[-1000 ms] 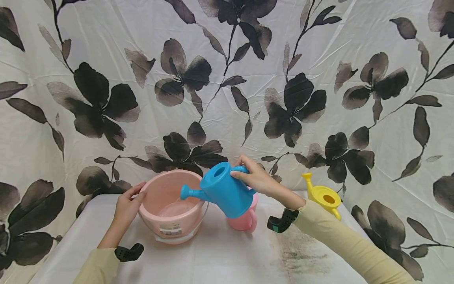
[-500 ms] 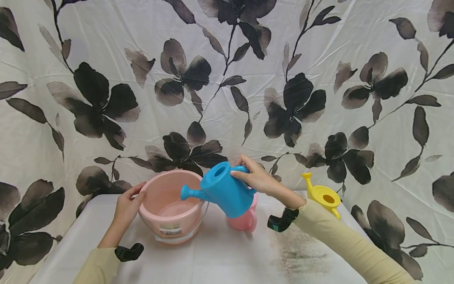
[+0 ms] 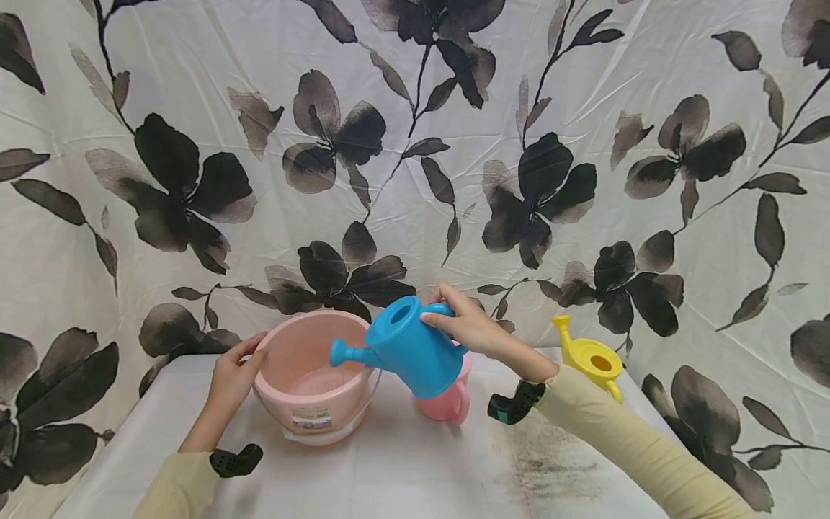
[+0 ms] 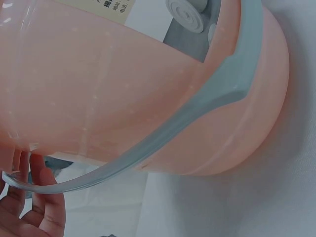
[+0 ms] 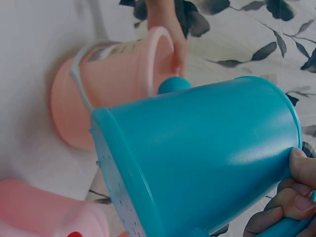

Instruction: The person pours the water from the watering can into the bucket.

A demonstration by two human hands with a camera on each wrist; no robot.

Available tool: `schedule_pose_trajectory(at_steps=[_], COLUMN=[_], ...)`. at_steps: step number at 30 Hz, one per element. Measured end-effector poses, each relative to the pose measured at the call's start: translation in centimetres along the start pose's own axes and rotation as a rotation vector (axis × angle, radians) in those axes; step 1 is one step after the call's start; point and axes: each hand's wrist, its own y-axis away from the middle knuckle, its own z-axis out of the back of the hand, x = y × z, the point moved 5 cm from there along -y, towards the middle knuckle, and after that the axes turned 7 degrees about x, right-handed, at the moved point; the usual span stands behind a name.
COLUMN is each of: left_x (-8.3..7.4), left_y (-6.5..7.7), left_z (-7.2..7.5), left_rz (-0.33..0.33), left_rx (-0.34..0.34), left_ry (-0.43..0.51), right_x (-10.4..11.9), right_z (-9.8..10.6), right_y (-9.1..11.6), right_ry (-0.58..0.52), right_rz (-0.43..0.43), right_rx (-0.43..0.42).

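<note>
In the head view my right hand grips the handle of a blue watering can, held tilted with its spout over the rim of a pink bucket. The right wrist view shows my thumb against the blue can and the fingers curled round its handle. At the bucket's left side my left hand holds the rim. In the left wrist view its fingers lie by the rim, near the grey bail handle. No water stream is visible at the spout.
Partly hidden behind the blue can, a pink cup-like vessel with a handle stands on the white-covered table. A yellow watering can stands at the right, behind my right forearm. Floral cloth hangs behind the table.
</note>
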Motion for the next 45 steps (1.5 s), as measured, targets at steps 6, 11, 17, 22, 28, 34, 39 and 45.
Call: schedule_pose_trajectory(at_steps=[6,11,17,22,28,34,39,45], left_x=[-0.07,0.03,0.0,-0.07,-0.1,-0.1,-0.06,-0.06], left_y=[0.03,-0.05,-0.01,0.03,0.03,0.09,0.05,-0.01], left_z=[-0.01,-0.07,-0.05,-0.02,-0.03,-0.03,-0.01,-0.02], left_rz=[-0.004,-0.003,0.006,0.012,0.01,0.011,0.015,0.014], left_rx=[-0.006,0.0,0.011,0.007,0.01,0.015,0.011,0.011], left_ry=[-0.018,-0.009,0.014,0.007,0.01,0.016,0.009,0.009], right_x=[-0.09,-0.08,0.06,0.19,0.35,0.4,0.44,0.37], right_z=[-0.01,-0.03,-0.1,-0.11,-0.1,-0.06,-0.04,-0.03], right_y=[-0.09,-0.09,-0.09,0.0,0.04,-0.03,-0.09,-0.18], right_ry=[-0.011,-0.009,0.003,0.013,0.023,0.032,0.043,0.044], right_rz=[0.007,-0.001,0.012,0.003,-0.006,-0.024,-0.025,-0.018], right_rx=[0.0,-0.002,-0.005,-0.009,-0.01,-0.015,-0.02,-0.017])
